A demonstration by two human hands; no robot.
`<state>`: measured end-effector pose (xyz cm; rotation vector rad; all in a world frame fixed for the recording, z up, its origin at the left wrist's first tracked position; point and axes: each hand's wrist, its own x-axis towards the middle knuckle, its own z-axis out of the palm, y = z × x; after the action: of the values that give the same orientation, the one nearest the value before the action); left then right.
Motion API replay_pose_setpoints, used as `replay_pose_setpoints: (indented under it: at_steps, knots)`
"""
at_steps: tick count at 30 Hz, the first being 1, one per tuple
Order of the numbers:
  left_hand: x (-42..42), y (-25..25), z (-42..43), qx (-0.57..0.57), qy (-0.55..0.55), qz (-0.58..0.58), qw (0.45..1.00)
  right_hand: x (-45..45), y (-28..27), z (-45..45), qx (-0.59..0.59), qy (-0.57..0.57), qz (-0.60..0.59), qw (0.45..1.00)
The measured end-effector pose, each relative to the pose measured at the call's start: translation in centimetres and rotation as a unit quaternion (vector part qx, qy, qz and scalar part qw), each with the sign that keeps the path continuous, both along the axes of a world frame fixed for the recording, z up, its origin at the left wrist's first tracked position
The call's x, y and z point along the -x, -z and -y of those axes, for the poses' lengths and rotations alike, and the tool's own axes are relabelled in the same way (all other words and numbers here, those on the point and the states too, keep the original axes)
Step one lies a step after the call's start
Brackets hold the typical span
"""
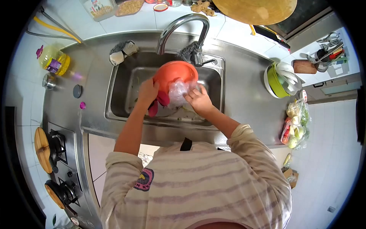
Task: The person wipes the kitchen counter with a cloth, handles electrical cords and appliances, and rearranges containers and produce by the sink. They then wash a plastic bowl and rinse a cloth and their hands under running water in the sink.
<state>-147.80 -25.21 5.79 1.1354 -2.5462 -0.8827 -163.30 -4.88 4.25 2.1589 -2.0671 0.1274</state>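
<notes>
Over the steel sink (126, 82) an orange plastic basin (169, 71) is tilted under the faucet (183, 19). My left hand (148, 92) is closed at the basin's left side, its fingertips partly hidden. Just below and right of it hang dark pink, soft-looking pieces (163, 98) whose kind I cannot make out. A crumpled clear plastic bag (177, 92) lies against the front of the basin. My right hand (200, 100) has its fingers bent onto the bag's right side, pinching it. Small green scraps and water spots show on the sink floor.
A grey-and-white cloth (122, 52) rests on the sink's back left corner. To the left stand an oil bottle (55, 63) and a stove (65, 152). On the right are a green colander (280, 79) and bagged vegetables (295, 126) at the counter edge.
</notes>
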Motion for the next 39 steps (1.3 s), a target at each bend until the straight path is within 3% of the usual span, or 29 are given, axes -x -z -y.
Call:
replay_pose_setpoints:
  at_steps: [1, 3, 5, 6, 8, 10, 12, 14, 16, 18, 20, 21, 22, 24, 25, 26, 27, 28, 30, 31, 33, 34, 36, 38, 39]
  knots:
    - [-0.4, 0.7, 0.2, -0.005, 0.000, 0.003, 1.000, 0.0, 1.4, -0.4, -0.129, -0.002, 0.033, 0.991]
    - [-0.4, 1.8, 1.9, -0.025, -0.086, -0.055, 0.994, -0.4, 4.3, -2.2, -0.236, -0.109, 0.011, 0.966]
    - [-1.2, 1.6, 3.5, 0.015, -0.111, -0.058, 0.992, 0.2, 8.1, -4.2, -0.393, -0.111, 0.029, 0.912]
    - [-1.9, 1.8, 4.0, 0.048, -0.130, -0.051, 0.989, 1.0, 8.1, -5.1, -0.394, -0.115, 0.029, 0.912]
    - [-3.2, 1.9, 5.6, 0.003, -0.142, -0.041, 0.989, 1.8, 7.1, -6.0, -0.257, 0.008, 0.046, 0.965]
    - [-3.9, 2.4, 6.3, -0.039, -0.147, -0.031, 0.988, 3.0, 3.6, -3.4, -0.215, 0.105, 0.131, 0.962]
    - [-4.2, 3.1, 6.5, -0.116, -0.175, -0.071, 0.975, 6.8, 4.0, -0.4, -0.009, 0.096, 0.150, 0.984]
    - [-3.6, 3.1, 5.4, -0.142, -0.196, -0.106, 0.965, 7.3, -2.9, 2.3, 0.134, 0.147, 0.093, 0.976]
    - [-3.0, 3.0, 4.4, -0.167, -0.214, -0.140, 0.952, 9.7, -3.5, 4.3, 0.160, 0.177, 0.027, 0.971]
    - [-2.5, 2.8, 3.9, -0.276, -0.217, -0.160, 0.923, 11.0, -3.1, 4.8, 0.185, 0.207, -0.043, 0.960]
    - [-2.1, 2.5, 3.1, -0.277, -0.220, -0.146, 0.924, 11.3, -1.7, 4.6, -0.038, 0.240, 0.072, 0.967]
    - [-2.0, 2.4, 2.7, -0.278, -0.224, -0.130, 0.925, 10.7, -1.5, 4.9, -0.090, 0.264, 0.076, 0.957]
    - [-1.8, 2.5, 2.3, -0.279, -0.225, -0.130, 0.925, 9.7, -1.7, 4.9, -0.091, 0.263, 0.076, 0.957]
    - [-1.4, 2.6, 1.6, -0.296, -0.224, -0.207, 0.905, 6.8, -1.8, 4.5, 0.036, 0.210, 0.076, 0.974]
    - [-1.1, 3.1, 1.1, -0.296, -0.225, -0.207, 0.905, 4.7, -0.9, 4.5, 0.061, 0.166, 0.164, 0.971]
    - [-0.8, 4.1, 0.7, -0.295, -0.224, -0.270, 0.889, 2.3, 0.9, 4.8, 0.085, 0.120, 0.249, 0.957]
    - [-0.3, 5.0, 0.2, -0.294, -0.221, -0.332, 0.869, -1.0, 4.6, 5.8, 0.066, 0.150, 0.507, 0.846]
    - [0.2, 5.5, -0.5, -0.294, -0.222, -0.330, 0.869, -4.1, 7.4, 6.8, 0.042, 0.170, 0.725, 0.667]
    - [1.1, 6.2, -2.0, -0.309, -0.198, -0.452, 0.813, -7.0, 3.1, 7.7, -0.116, 0.262, 0.844, 0.454]
    - [1.2, 6.3, -2.7, -0.381, -0.221, -0.455, 0.774, -7.1, 3.3, 7.8, -0.116, 0.260, 0.844, 0.454]
    - [1.3, 5.9, -2.6, -0.379, -0.249, -0.440, 0.775, -7.5, 3.7, 8.4, -0.102, 0.300, 0.860, 0.401]
    - [1.2, 5.8, -2.4, -0.380, -0.279, -0.425, 0.773, -7.3, 4.3, 8.1, -0.103, 0.297, 0.861, 0.401]
    - [0.2, 6.0, -1.5, -0.411, -0.293, -0.410, 0.760, -5.3, 5.1, 6.3, -0.092, 0.186, 0.850, 0.485]
    - [-0.4, 6.4, -0.6, -0.444, -0.309, -0.396, 0.742, -2.6, 4.3, 4.3, -0.122, 0.228, 0.813, 0.522]
    - [-0.6, 6.5, -0.2, -0.481, -0.345, -0.389, 0.706, -0.9, 3.5, 3.2, -0.115, 0.239, 0.800, 0.538]
